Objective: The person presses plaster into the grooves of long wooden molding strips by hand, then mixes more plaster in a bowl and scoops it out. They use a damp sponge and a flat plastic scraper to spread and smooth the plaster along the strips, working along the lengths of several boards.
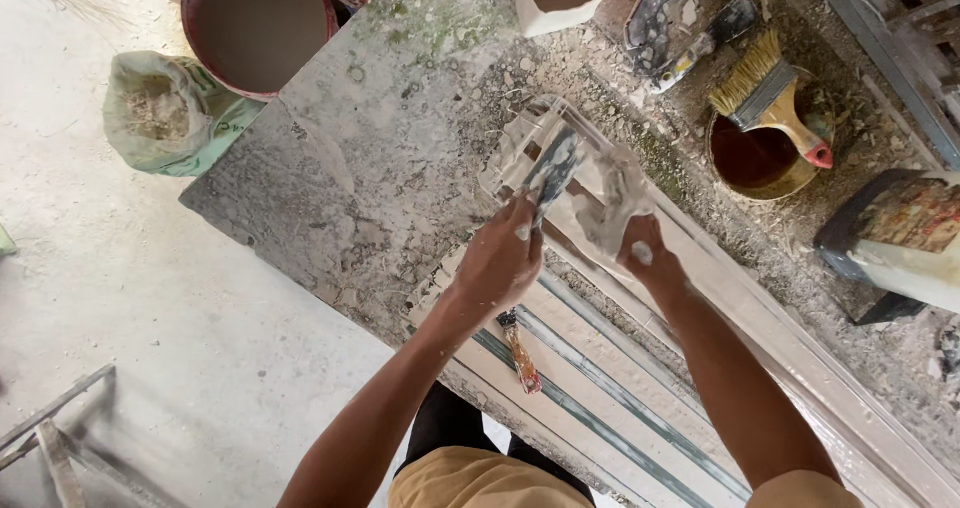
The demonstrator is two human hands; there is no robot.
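Left hand (497,260) fingers clenched on scraper (550,173), right hand (645,251) apparently gripping plaster lump (610,203); tin (765,158) of brown liquid.

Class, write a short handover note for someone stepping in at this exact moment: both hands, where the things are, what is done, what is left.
Left hand: grips a flat-bladed tool, blade over the white plaster moulding.
Right hand: holds a lump of wet plaster against the moulding.
Moulding sits at the end of the long mould on the workbench.
Done: plaster laid on.
Left: surface looks rough and unsmoothed.
Brush rests on a bowl.
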